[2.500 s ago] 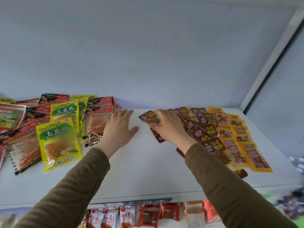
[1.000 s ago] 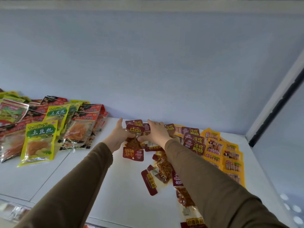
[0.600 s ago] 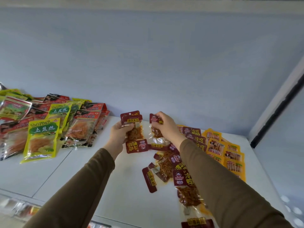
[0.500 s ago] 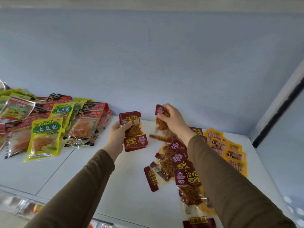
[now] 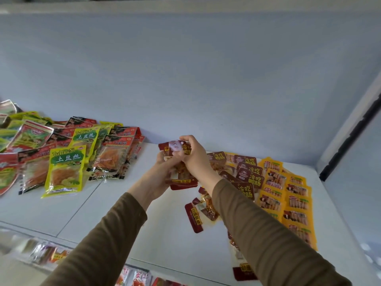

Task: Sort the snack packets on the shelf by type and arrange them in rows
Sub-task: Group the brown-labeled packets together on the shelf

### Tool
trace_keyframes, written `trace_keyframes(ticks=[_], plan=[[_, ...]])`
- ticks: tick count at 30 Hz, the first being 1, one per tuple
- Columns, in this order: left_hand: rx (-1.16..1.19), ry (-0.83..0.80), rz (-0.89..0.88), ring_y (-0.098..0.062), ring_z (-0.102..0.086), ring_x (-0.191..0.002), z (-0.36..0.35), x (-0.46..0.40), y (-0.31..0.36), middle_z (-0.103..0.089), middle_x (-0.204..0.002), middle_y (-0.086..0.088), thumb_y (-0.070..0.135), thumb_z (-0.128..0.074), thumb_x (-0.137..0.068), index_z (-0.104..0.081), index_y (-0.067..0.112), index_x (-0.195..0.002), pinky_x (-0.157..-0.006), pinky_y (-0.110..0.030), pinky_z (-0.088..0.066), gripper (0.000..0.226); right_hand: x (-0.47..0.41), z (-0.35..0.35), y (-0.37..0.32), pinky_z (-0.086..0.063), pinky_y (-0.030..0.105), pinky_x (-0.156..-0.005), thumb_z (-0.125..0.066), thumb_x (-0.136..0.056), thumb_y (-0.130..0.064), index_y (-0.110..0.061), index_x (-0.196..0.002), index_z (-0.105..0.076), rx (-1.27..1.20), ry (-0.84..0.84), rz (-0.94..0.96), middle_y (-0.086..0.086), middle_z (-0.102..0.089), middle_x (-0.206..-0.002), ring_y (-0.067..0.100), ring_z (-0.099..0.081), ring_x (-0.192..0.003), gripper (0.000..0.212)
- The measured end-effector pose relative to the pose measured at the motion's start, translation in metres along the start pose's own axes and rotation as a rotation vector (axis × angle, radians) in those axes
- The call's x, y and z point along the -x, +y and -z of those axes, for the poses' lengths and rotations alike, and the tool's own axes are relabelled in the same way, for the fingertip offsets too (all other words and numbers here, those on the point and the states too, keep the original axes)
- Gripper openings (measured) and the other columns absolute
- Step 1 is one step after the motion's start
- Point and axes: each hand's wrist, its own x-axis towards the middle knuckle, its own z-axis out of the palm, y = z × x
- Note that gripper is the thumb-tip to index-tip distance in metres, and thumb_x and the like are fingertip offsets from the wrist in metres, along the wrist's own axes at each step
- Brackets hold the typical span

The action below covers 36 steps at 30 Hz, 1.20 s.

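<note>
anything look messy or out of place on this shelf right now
Yes. A few dark red packets lie skewed and overlapping near the shelf's front, out of line with the tidy yellow packets beside them. The left pile mixes green, yellow and red types. Both hands hold dark red packets together.

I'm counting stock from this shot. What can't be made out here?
Head view:
- Dark red packets in both hands: count hidden by left hand and right hand.
- Packets under the right sleeve: covered.
- Lower-shelf packets: cut by bottom edge, blurred.
- Far-left pile: cut by frame edge.
</note>
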Motion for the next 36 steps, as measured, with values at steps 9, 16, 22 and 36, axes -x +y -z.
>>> trace_keyframes(ticks=[9,16,22,36], plan=[[0.09,0.153,0.005,-0.036,-0.076,-0.1,0.022,0.007,-0.015,-0.073,-0.122,-0.014,0.012,-0.077,-0.089,-0.046,0.027,-0.138,-0.072,-0.049,-0.063,0.06,0.005,0.018,0.016,-0.044,0.029,-0.104,-0.051,-0.105,-0.04,-0.025,-0.143,-0.056,-0.236,-0.081,-0.142,-0.008,-0.059,-0.142,0.008,-0.055,-0.125,0.04],[0.088,0.194,0.044,-0.033,-0.076,-0.1,0.03,0.009,-0.023,-0.076,-0.118,-0.01,0.017,-0.078,-0.088,-0.048,0.027,-0.138,-0.079,-0.048,-0.063,0.06,-0.02,0.078,0.073,-0.041,0.046,-0.104,-0.06,-0.092,-0.06,-0.008,-0.151,-0.036,0.927,-0.127,-0.27,0.017,-0.052,-0.144,0.038,-0.039,-0.135,0.083],[0.058,0.213,0.069,-0.028,-0.078,-0.095,0.023,0.002,-0.025,-0.076,-0.115,-0.006,0.021,-0.08,-0.088,-0.048,0.031,-0.138,-0.078,-0.045,-0.064,0.06,-0.032,0.067,0.075,-0.042,0.05,-0.105,-0.073,-0.079,-0.063,-0.016,-0.161,-0.017,0.939,-0.293,-0.252,0.014,-0.048,-0.151,0.038,-0.032,-0.143,0.109],[0.1,0.281,0.117,-0.023,-0.079,-0.086,0.014,-0.006,-0.029,-0.075,-0.115,-0.005,0.023,-0.079,-0.088,-0.05,0.028,-0.136,-0.063,-0.035,-0.063,0.056,-0.023,0.059,0.076,-0.03,0.04,-0.111,-0.071,-0.091,-0.017,-0.026,-0.147,-0.051,0.63,-0.138,-0.101,0.008,-0.042,-0.15,0.033,-0.032,-0.137,0.06]])
